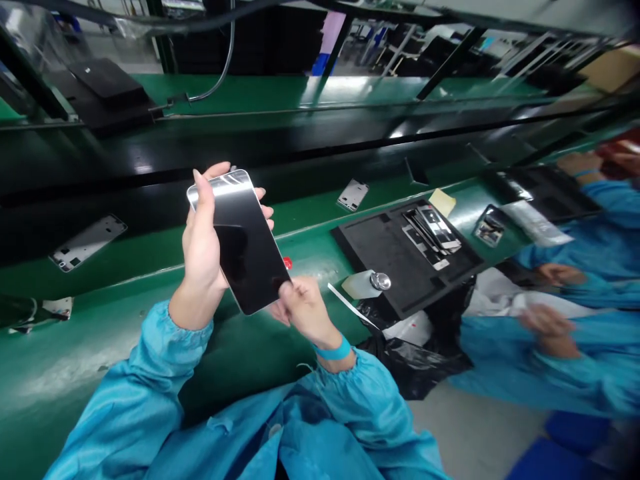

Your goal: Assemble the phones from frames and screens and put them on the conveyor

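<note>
A smartphone with a dark glossy screen and a thin pale rim is held up over the green bench, screen facing me. My left hand wraps round its left side, thumb along the edge and fingertips showing past the right edge. At the lower right corner, my right hand pinches the phone between thumb and fingers. The phone's back is hidden. Just right of the phone lies a small red round thing on the bench. A narrow white strip rests to the right of my right hand.
A black foam tray carries several phone parts. Before it a bottle with a metal cap stands, near a black plastic bag. Pale phone frames lie on the dark conveyor and bench. Co-workers in blue sleeves work at right.
</note>
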Motion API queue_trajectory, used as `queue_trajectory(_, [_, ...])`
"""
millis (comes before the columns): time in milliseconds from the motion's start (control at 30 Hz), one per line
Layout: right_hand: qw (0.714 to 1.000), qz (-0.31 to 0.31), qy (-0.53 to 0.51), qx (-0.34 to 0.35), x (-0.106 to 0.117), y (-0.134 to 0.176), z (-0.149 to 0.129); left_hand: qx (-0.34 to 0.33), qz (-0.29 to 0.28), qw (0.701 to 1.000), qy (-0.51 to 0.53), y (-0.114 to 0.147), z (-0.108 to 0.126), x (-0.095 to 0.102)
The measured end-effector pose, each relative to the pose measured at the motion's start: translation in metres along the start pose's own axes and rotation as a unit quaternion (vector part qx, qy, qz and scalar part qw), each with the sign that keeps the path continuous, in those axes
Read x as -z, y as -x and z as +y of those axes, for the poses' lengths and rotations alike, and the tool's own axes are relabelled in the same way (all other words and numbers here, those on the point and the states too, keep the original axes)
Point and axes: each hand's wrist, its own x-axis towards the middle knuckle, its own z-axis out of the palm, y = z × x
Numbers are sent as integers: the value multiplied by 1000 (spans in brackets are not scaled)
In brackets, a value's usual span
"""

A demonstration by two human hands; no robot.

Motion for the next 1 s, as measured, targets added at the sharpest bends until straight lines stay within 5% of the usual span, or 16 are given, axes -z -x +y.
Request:
queue_trajectory(267, [999, 10, -23, -21, -13, 0, 14, 5, 6, 1000, 13, -7, -7, 1])
queue_trajectory(567, [993, -51, -66, -82, -36, -6, 7, 9, -3, 1000, 22, -5, -1, -1])
queue_trajectory(700, [994, -52, -55, -79, -28, -12, 13, -9, -13, 1000, 15, -9, 1, 1])
queue_trajectory(800, [993, -58, -85, -51, -4, -8, 19, 2, 12, 1000, -10, -37, -6, 16])
queue_trajectory(933, [957, 133, -248, 64, 29, 21, 10, 66, 131, 986, -84, -108, -35, 55])
queue_trajectory(1000, [933, 176, -297, 102, 36, 41, -2, 89, 172, 974, -119, -143, -58, 69])
